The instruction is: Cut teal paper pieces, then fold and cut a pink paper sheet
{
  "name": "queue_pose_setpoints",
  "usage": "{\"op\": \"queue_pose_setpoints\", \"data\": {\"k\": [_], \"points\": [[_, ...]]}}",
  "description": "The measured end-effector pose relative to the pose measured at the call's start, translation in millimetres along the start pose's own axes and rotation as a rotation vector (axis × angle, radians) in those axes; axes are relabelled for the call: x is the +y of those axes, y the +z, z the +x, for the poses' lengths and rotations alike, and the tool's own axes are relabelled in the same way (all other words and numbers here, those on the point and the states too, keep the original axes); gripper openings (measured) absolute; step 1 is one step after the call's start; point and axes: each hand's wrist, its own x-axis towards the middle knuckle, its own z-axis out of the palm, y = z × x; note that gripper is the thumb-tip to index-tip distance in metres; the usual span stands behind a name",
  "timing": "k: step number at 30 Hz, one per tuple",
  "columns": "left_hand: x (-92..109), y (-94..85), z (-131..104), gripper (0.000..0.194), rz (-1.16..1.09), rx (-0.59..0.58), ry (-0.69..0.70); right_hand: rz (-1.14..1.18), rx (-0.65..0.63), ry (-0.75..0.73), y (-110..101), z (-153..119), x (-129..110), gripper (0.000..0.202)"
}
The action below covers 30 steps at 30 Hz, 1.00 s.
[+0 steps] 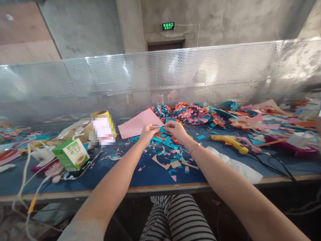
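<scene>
Between the fingertips of both hands is a small strip of blue paper (162, 129). My left hand (149, 130) pinches its left end, and my right hand (176, 130) pinches the other end. The fingers partly cover it, so its full shape is hidden. Just behind my left hand lies a large pink sheet (137, 123). Cut scraps of blue, pink, orange and tan paper (173, 164) are strewn on the blue tabletop below the hands. Right behind them sits a heap of pink and blue paper flowers (190, 113).
A yellow glue gun (232, 142) with a black cord lies to the right, near a crumpled white plastic bag (235, 164). On the left stand a green-and-white carton (71, 154) and a yellow roll (110, 124). A perforated metal panel (160, 77) borders the table's back.
</scene>
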Motion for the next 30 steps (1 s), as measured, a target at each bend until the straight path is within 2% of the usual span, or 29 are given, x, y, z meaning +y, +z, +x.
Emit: {"op": "queue_pose_setpoints", "data": {"k": [14,20,25,30], "points": [[-12,-4.0,8,0.014,0.041,0.059,-0.004,-0.147,0.103,0.022,1,6,-1,0.022],[-11,-6.9,4,0.009,0.081,0.051,0.0,-0.232,0.062,-0.004,-1,5,2,0.02],[-13,-9.4,2,0.007,0.156,0.022,0.032,-0.308,-0.063,-0.057,0,0,5,0.021],[-12,-10.5,-2,0.005,0.212,-0.035,0.014,-0.367,-0.083,-0.051,4,-4,2,0.021]]}}
